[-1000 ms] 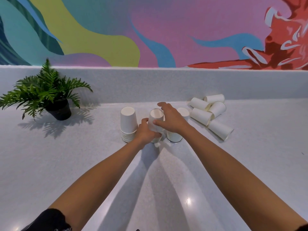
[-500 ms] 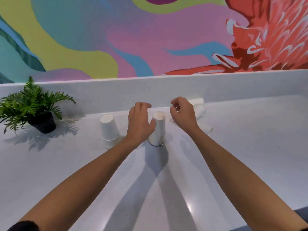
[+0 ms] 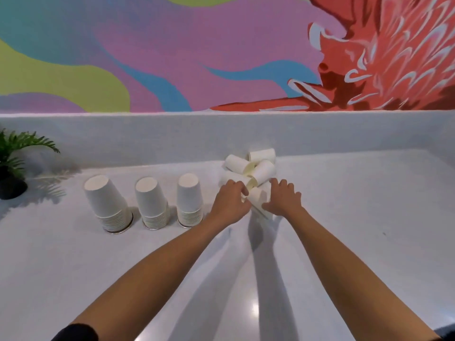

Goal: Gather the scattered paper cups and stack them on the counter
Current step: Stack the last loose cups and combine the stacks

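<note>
Three upside-down stacks of white paper cups stand in a row on the white counter: the left stack, the middle stack and the right stack. To their right lies a pile of loose cups on their sides. My left hand and my right hand both close around the nearest lying cup at the front of the pile, one hand on each side of it. Part of that cup is hidden by my fingers.
A potted fern stands at the far left near the back. A low white backsplash runs behind the cups, with a colourful mural above it.
Both hands left the stacks and moved right to the pile of lying cups, closing on the nearest one. The view has swung right, so all three stacks now show.
</note>
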`<act>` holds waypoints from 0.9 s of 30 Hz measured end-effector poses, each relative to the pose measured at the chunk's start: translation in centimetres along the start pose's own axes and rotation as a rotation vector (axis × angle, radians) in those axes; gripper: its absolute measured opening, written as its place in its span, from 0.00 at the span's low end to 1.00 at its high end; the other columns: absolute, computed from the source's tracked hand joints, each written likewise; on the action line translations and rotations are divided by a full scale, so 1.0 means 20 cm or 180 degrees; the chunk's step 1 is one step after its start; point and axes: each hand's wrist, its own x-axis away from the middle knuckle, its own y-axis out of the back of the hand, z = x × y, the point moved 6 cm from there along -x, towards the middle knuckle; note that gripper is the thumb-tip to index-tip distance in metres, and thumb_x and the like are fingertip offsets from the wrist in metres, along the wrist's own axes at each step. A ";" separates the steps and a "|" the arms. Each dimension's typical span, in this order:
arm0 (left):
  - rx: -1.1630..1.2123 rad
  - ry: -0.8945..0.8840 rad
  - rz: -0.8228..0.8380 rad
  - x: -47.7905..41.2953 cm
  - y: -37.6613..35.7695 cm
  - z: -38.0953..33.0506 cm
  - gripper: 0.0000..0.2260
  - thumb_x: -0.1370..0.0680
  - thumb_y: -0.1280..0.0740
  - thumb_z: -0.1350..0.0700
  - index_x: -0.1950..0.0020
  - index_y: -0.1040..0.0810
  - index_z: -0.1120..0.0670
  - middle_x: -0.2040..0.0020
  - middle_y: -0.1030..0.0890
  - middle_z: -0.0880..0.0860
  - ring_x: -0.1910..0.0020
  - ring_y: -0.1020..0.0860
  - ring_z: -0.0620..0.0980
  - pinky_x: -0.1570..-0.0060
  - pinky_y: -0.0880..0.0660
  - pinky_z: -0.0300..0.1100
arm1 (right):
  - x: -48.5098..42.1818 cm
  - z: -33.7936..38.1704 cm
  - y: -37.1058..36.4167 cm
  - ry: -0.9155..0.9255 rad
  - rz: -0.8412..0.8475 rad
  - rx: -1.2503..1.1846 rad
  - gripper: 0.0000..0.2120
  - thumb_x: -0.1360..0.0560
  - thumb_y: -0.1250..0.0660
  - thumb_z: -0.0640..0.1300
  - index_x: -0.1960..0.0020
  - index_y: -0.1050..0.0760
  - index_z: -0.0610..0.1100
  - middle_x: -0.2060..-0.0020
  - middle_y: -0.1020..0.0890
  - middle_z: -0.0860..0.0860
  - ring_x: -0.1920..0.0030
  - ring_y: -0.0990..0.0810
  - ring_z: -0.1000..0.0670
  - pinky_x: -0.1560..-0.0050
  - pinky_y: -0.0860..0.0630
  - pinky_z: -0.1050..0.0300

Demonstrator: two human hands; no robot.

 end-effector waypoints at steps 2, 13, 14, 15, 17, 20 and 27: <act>0.0309 0.0410 0.0100 -0.03 -0.07 0.05 0.10 0.25 0.31 0.56 0.45 0.24 0.56 0.44 0.23 0.54 0.46 0.24 0.54 0.47 0.26 0.44 | -0.03 -0.03 -0.05 0.0040 0.0196 -0.0043 0.42 0.29 0.32 0.60 0.24 0.49 0.46 0.33 0.32 0.44 0.32 0.33 0.41 0.38 0.33 0.44; 0.1913 0.2183 0.0534 -0.07 -0.22 0.25 0.23 0.25 0.31 0.45 0.38 0.28 0.59 0.45 0.22 0.56 0.51 0.22 0.55 0.58 0.26 0.44 | -0.08 0.02 -0.20 0.0169 0.1539 -0.2205 0.45 0.31 0.26 0.51 0.26 0.50 0.43 0.36 0.30 0.45 0.37 0.27 0.43 0.45 0.24 0.51; 0.2146 0.2370 0.0630 -0.06 -0.23 0.24 0.25 0.25 0.32 0.43 0.38 0.28 0.59 0.46 0.22 0.57 0.53 0.22 0.55 0.58 0.25 0.45 | -0.08 0.04 -0.19 0.0179 0.1642 -0.2458 0.43 0.31 0.26 0.51 0.26 0.48 0.44 0.38 0.29 0.46 0.39 0.26 0.44 0.45 0.22 0.50; 0.2344 0.2499 0.0758 -0.05 -0.25 0.23 0.25 0.25 0.32 0.42 0.37 0.28 0.59 0.47 0.22 0.58 0.52 0.22 0.57 0.55 0.24 0.47 | -0.08 0.06 -0.18 0.0243 0.1680 -0.2619 0.42 0.31 0.25 0.51 0.27 0.46 0.44 0.39 0.28 0.47 0.39 0.25 0.45 0.45 0.21 0.50; 0.2612 0.2655 0.0978 -0.04 -0.27 0.20 0.26 0.25 0.33 0.40 0.36 0.29 0.58 0.46 0.22 0.59 0.48 0.21 0.59 0.48 0.23 0.52 | -0.09 0.11 -0.13 0.0479 0.1618 -0.2692 0.37 0.31 0.25 0.49 0.31 0.43 0.44 0.41 0.28 0.48 0.41 0.25 0.47 0.45 0.21 0.49; 0.3181 0.2757 0.1126 -0.06 -0.30 0.15 0.27 0.25 0.32 0.40 0.34 0.31 0.56 0.40 0.26 0.59 0.45 0.21 0.61 0.43 0.24 0.58 | -0.10 0.17 -0.07 0.0781 0.1456 -0.2721 0.28 0.31 0.25 0.45 0.39 0.38 0.44 0.48 0.29 0.50 0.48 0.24 0.51 0.45 0.22 0.48; 0.3619 0.2835 0.0372 -0.09 -0.27 0.28 0.29 0.28 0.27 0.46 0.32 0.32 0.55 0.39 0.26 0.58 0.48 0.22 0.58 0.54 0.19 0.53 | -0.23 0.15 0.08 0.0590 0.0945 -0.3169 0.07 0.25 0.36 0.42 0.48 0.26 0.42 0.50 0.19 0.45 0.55 0.22 0.48 0.61 0.28 0.57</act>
